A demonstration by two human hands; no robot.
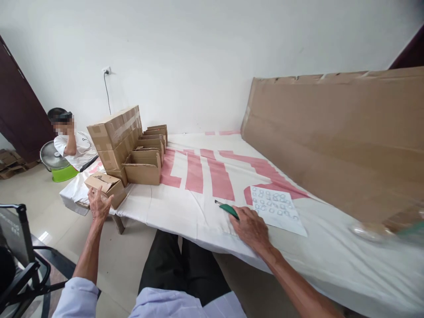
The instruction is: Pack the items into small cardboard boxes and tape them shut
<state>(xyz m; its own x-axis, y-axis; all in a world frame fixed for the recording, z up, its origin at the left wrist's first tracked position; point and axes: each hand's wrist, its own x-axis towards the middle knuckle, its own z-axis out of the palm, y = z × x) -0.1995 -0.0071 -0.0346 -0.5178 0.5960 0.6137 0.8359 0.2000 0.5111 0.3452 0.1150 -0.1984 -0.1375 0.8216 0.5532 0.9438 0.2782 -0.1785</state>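
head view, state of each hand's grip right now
Left hand: open, spread at the nearest cardboard box; firm grip can't be told.
Right hand: closed, holding the green-handled tool.

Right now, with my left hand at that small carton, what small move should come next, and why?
Probably slide the small carton inward with your left hand: it sits close to the near edge of the cloth-covered table, and that hand is on it. Your right hand holds a green-handled tool well away, so it seems less suited.

The right hand (251, 227) hides — partly — the green-handled tool (229, 210).
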